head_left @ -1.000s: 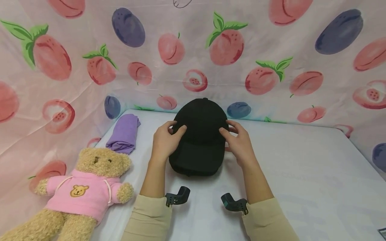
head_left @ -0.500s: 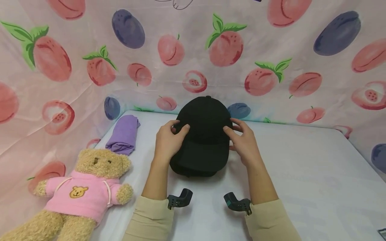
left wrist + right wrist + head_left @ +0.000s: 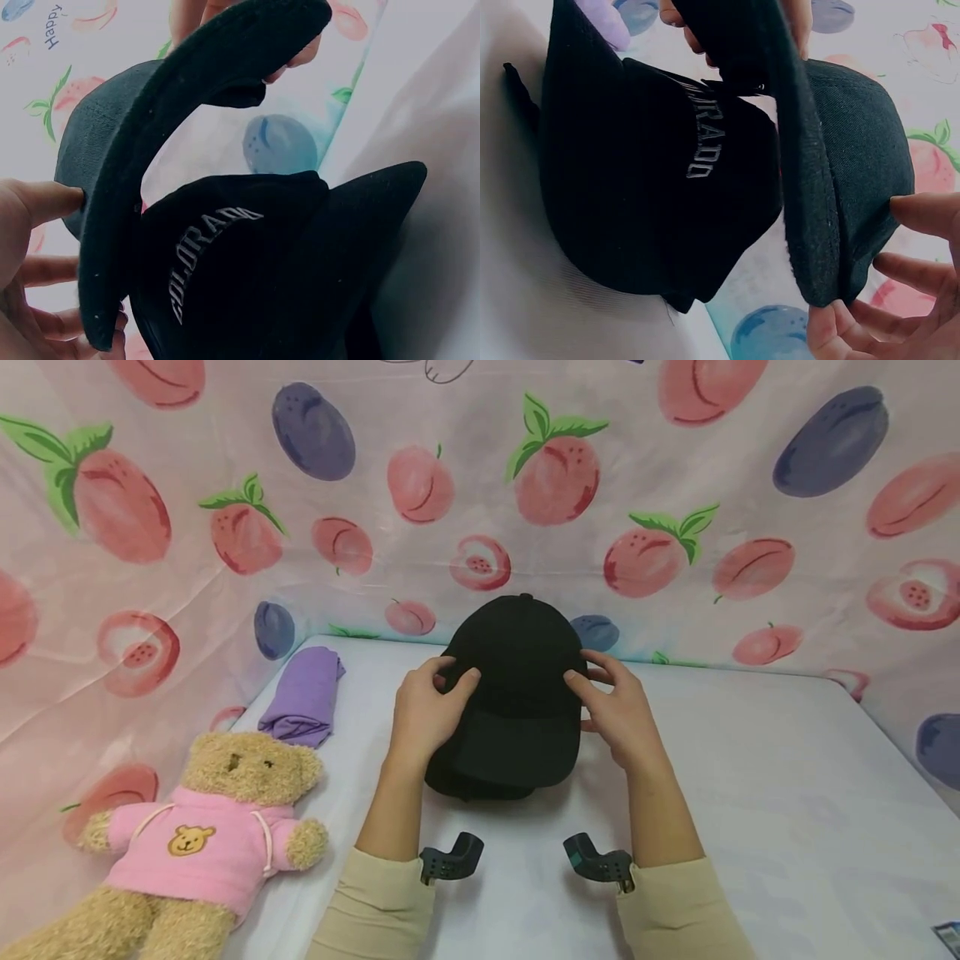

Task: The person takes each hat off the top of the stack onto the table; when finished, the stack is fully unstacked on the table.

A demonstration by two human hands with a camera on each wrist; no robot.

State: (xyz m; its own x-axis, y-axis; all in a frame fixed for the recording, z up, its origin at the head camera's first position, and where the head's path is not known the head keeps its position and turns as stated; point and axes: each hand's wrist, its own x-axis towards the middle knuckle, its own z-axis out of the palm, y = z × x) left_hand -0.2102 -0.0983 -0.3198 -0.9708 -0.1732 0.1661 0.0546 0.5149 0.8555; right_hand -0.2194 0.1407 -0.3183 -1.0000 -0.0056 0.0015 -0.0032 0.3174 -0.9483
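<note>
Both hands hold a plain black baseball cap [image 3: 517, 652] by its two sides, brim toward the person. The left hand [image 3: 426, 710] pinches its left side, thumb on the front and fingers behind. On the opposite side the right hand [image 3: 618, 710] grips it the same way. Under it a second black baseball cap [image 3: 247, 262], with "COLORADO" lettering across its front, rests on the white surface. A gap shows between the two brims in both wrist views. From the head view, the lower cap is mostly hidden, with only its brim edge peeking out at lower left.
A folded purple cloth [image 3: 303, 693] lies at the back left. In front of it, a teddy bear [image 3: 195, 843] in a pink hoodie lies on its back. Fruit-printed fabric [image 3: 480, 485] walls the back and sides of the white surface [image 3: 750, 793].
The held cap has shifted to the right and slightly up with both hands, baring more of the lower cap's brim edge. Both grips look the same.
</note>
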